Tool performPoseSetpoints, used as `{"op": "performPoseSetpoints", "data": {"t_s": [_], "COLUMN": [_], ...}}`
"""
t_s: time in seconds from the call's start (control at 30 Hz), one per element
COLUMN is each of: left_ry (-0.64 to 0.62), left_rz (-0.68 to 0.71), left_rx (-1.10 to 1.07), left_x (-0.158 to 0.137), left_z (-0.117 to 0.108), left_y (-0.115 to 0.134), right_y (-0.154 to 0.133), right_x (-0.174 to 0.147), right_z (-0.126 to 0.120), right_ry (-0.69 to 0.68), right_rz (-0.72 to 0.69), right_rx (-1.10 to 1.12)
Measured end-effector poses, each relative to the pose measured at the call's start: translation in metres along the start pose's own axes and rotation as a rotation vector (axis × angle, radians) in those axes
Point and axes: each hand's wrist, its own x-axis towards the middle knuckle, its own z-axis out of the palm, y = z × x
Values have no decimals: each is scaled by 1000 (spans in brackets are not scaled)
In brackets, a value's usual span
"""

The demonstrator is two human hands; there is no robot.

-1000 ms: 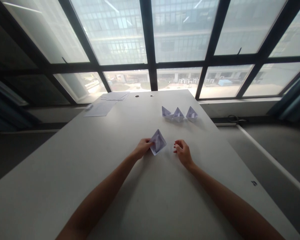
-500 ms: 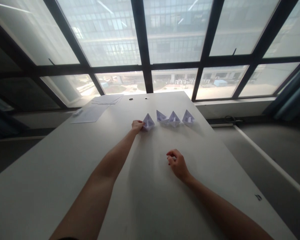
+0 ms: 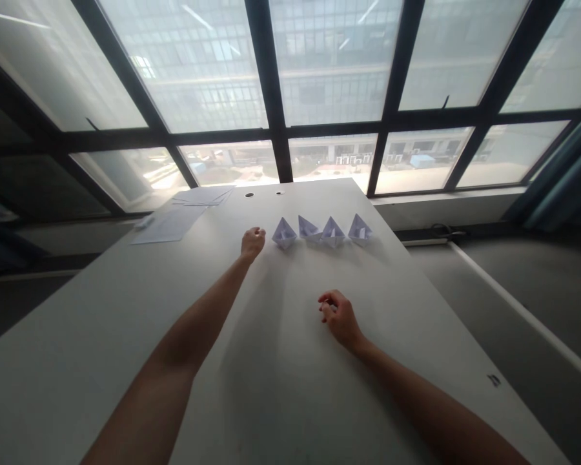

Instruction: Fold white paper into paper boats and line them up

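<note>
Several white folded paper boats stand in a row on the white table (image 3: 126,323). The leftmost boat (image 3: 284,233) is the newest in the row; beside it stand three more boats (image 3: 334,231). My left hand (image 3: 252,243) hovers just left of the leftmost boat, a small gap between them, fingers loosely curled and holding nothing. My right hand (image 3: 337,318) rests on the table nearer to me, fingers curled in, with nothing in it.
A few flat sheets of paper (image 3: 174,216) lie at the table's far left corner. Two small round holes (image 3: 249,194) sit near the far edge. Large dark-framed windows rise behind the table, and a blue curtain (image 3: 561,187) hangs at right.
My left hand carried the folded boat from in front of me to the left end of the row, set it down and let go. My right hand drew back slightly.
</note>
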Motion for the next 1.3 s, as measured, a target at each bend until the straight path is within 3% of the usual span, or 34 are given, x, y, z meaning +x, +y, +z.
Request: {"op": "performPoseSetpoints", "data": {"t_s": [0.13,0.23,0.33,0.43,0.63,0.77,0.87,0.93,1.0,1.1,1.2,1.27,1.3], "left_ry": [-9,-147,-259,-297,-348,-335,-325,-317,-326,-319,-314,-310,-315], "left_rz": [176,422,461,461,549,555,581,604,632,673,711,736,752], "left_rx": [46,168,278,367,500,517,531,547,567,598,607,594,585], "left_x": [-80,-154,-217,-258,-281,-278,-276,-274,-271,-263,-253,-246,-243], "left_z": [-18,-20,-17,-12,-6,-7,-9,-11,-12,-13,-13,-11,-10], "left_y": [-17,-32,-42,-45,-41,-39,-39,-41,-43,-47,-52,-57,-60], "right_y": [1,1,1,1,0,-11,-37,-62,-86,-92,-41,14,41], "right_x": [1,3,1,-5,-12,-16,-49,-89,-133,-192,-253,-306,-335], "right_z": [-2,-4,-4,-2,2,3,-7,-29,-67,-159,-270,-327,-343], "right_ry": [73,104,59,-10,-245,-241,-150,-50,92,524,1105,1393,1472], "right_rz": [-160,-330,-377,-405,-480,-472,-468,-488,-470,-379,-135,173,398], "right_rx": [-166,-395,-559,-672,-877,-876,-763,-612,-494,-521,-524,-490,-460]}}
